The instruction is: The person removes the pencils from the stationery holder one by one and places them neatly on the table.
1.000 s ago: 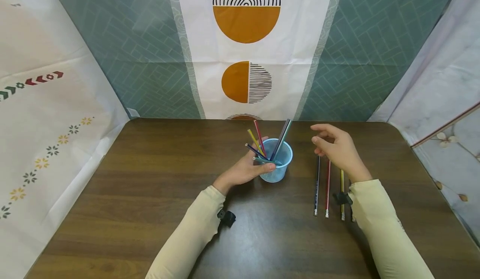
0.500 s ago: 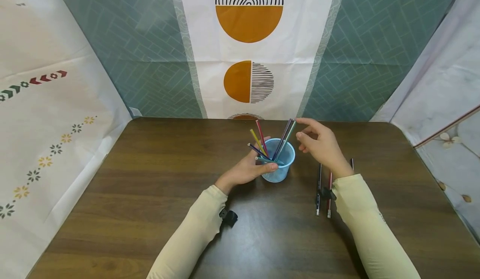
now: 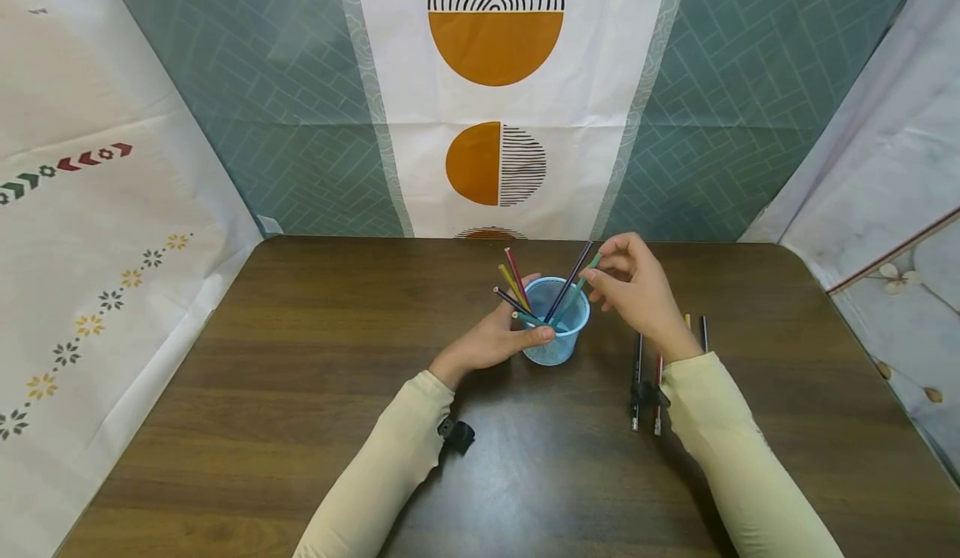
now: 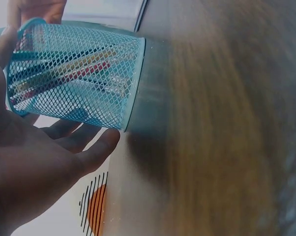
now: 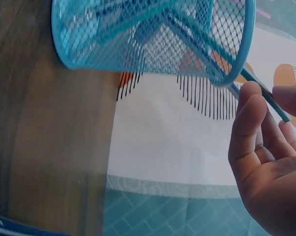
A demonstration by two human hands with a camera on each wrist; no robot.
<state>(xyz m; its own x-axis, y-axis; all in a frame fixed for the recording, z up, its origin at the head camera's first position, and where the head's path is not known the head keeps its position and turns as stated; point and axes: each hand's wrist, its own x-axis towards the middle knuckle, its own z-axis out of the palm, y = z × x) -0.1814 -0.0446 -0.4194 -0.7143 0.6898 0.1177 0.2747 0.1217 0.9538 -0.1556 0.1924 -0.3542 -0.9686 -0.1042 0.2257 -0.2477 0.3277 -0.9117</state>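
In the head view my left hand grips a light blue wire-mesh pencil cup that stands upright on the table, thumb over its near side. Several pencils lean inside it, among them a red pencil, a yellow pencil and a dark purple pencil. At the cup's right rim my right hand pinches the upper end of a green pencil, whose lower part is inside the cup. The left wrist view has the fingers spread along the mesh wall.
To the right on the brown wooden table lie a dark pencil, a red pencil, a yellow pencil and a black pencil, partly hidden by the right forearm. A patterned cloth hangs behind the table.
My right hand has moved left from above the loose pencils to the cup and now pinches the green pencil, which has tipped rightward, away from the dark purple one. My left hand keeps its grip.
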